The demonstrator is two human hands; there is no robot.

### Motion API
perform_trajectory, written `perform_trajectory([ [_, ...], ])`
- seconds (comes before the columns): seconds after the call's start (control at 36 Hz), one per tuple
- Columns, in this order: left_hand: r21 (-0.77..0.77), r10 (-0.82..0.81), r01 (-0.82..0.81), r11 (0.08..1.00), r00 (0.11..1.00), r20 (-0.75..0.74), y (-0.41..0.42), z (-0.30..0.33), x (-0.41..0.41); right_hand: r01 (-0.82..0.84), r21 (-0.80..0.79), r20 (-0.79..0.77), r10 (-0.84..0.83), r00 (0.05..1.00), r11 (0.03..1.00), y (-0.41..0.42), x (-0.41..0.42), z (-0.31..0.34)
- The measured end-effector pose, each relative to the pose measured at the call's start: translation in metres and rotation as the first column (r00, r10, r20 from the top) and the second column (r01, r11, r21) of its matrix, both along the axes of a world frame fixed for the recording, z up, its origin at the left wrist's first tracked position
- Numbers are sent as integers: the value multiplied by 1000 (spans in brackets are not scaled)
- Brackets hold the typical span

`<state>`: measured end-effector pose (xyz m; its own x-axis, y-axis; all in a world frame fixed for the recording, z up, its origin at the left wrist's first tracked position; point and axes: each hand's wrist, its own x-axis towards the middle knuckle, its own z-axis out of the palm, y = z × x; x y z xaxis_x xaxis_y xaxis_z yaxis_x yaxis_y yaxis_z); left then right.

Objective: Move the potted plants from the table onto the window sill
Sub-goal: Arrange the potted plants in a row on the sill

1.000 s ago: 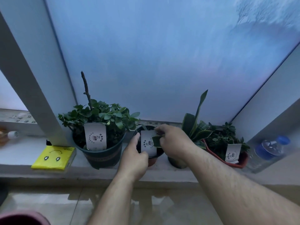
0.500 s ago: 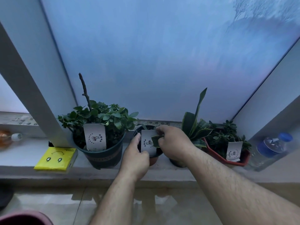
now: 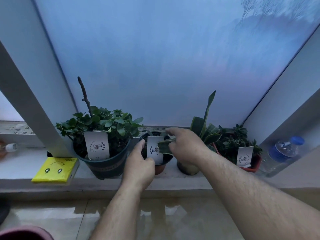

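Four potted plants stand on the window sill (image 3: 20,163). A large dark green pot (image 3: 103,166) with a bushy plant is at the left. To its right is a small brown pot (image 3: 161,168) carrying a white tag (image 3: 154,150). Further right come a snake plant in a round pot (image 3: 187,168) and a red pot (image 3: 251,166). My left hand (image 3: 138,166) grips the small brown pot's left side, thumb at the rim. My right hand (image 3: 186,146) is over that pot, its forefinger stretched out, with a striped leaf (image 3: 165,146) held under its fingers.
A yellow packet (image 3: 55,170) lies on the sill left of the big pot. A water bottle with a blue cap (image 3: 284,153) stands at the far right against the window frame. Below the sill is a glossy tiled floor (image 3: 52,219). A pink rim (image 3: 26,233) shows at the bottom left.
My right hand has lifted a little from the small pot's rim and its forefinger has stretched out. My left hand stays on the pot.
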<state>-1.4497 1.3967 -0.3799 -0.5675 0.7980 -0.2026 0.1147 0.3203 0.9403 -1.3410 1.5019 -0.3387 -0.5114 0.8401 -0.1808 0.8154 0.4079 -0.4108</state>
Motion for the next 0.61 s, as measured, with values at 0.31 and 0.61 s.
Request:
perform_trajectory([
  [0.31, 143, -23, 28, 989, 999, -37, 14, 0, 27, 447, -186, -351, -484, 802, 875, -12, 129, -6],
  [0.61, -24, -343, 343, 939, 934, -99, 30, -18, 93, 393, -222, -322, -447, 835, 893, -7, 130, -51],
])
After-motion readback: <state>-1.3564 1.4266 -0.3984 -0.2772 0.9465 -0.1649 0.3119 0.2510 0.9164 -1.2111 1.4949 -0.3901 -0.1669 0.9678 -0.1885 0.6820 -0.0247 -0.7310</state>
